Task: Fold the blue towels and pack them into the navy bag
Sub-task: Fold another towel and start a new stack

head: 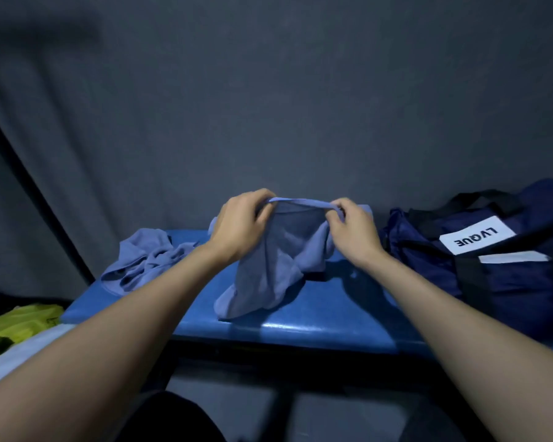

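A blue towel [275, 266] hangs from both my hands above the blue table [316, 317], its lower end resting on the tabletop. My left hand [240, 224] pinches the towel's top edge at the left, and my right hand [353, 229] pinches the same edge at the right, so the edge is stretched between them. A second blue towel [144, 260] lies crumpled on the table's left end. The navy bag [492, 266], with black handles and a white label, sits on the table's right side.
A grey curtain [268, 106] hangs right behind the table. A yellow-green cloth [16, 327] lies on a pale surface at lower left. The table's front edge drops to a dark frame beneath.
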